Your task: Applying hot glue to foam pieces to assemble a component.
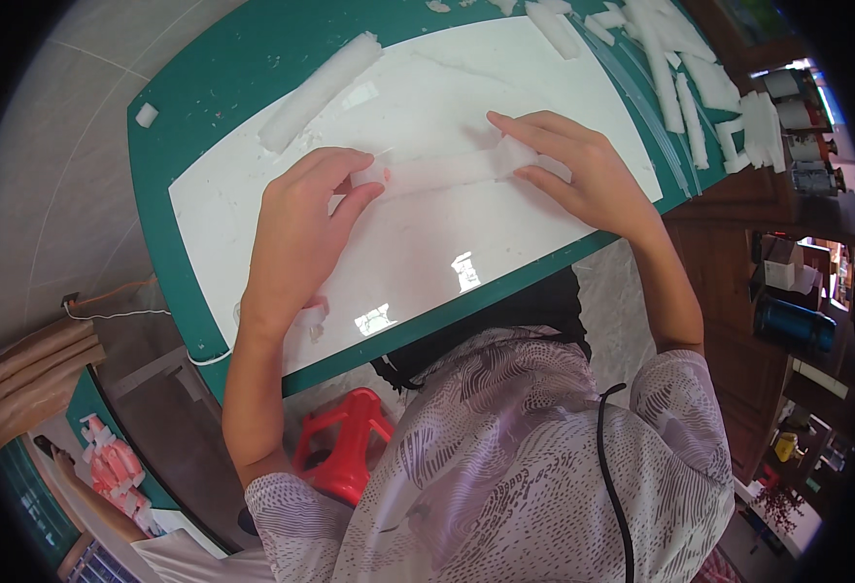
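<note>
A long white foam strip (444,172) lies across the middle of a white board (505,87) on a green table (204,68). My left hand (301,223) pinches the strip's left end between thumb and fingers. My right hand (573,170) holds the strip's right end, fingers spread over it. The strip runs flat between both hands, slightly tilted up to the right.
A second white foam roll (319,90) lies on the board at upper left. Several foam strips (685,78) are piled at the table's far right. A small foam bit (146,115) sits on the green edge. A red stool (345,447) stands below the table.
</note>
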Motion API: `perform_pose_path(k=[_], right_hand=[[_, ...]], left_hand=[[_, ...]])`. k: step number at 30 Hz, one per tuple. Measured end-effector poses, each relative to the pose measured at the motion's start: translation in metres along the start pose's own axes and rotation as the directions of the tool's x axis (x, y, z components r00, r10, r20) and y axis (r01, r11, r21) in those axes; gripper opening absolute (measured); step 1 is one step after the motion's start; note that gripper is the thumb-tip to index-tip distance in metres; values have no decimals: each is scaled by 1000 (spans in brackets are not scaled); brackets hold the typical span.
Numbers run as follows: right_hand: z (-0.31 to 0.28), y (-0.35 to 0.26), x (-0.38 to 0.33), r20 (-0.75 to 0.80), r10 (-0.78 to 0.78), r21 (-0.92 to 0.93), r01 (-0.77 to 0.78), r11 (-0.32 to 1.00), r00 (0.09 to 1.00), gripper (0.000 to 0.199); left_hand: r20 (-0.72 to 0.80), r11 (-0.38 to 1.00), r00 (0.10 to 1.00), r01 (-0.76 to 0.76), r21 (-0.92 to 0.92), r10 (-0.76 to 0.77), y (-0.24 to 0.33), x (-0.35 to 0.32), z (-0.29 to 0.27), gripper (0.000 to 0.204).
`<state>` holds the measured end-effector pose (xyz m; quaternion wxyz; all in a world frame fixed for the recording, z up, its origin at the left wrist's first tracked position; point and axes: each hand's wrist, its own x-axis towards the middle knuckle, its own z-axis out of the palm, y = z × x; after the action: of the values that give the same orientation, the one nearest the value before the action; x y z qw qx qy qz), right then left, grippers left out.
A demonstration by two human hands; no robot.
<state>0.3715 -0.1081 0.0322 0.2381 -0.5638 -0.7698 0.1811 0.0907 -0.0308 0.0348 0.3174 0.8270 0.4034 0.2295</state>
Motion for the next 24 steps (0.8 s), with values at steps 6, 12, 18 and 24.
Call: perform_pose_path(k=[6,12,18,24], right_hand=[[1,1,0,-4,-47,-5,47,999,999,58],[3,4,0,-2,-56,-31,56,998,998,54],[3,3,0,4,-36,-12,36,999,999,60],[6,7,-2,-29,-80,-19,79,997,996,58]], left_hand=[[-28,997,1000,-13,-78,11,-3,-1,0,21],[13,993,999,36,-111,-34,-7,3,-6,20],[92,981,988,140,-138,-128,-7,6,-8,21],[84,981,989,133,-142,-122,-8,8,-4,19]])
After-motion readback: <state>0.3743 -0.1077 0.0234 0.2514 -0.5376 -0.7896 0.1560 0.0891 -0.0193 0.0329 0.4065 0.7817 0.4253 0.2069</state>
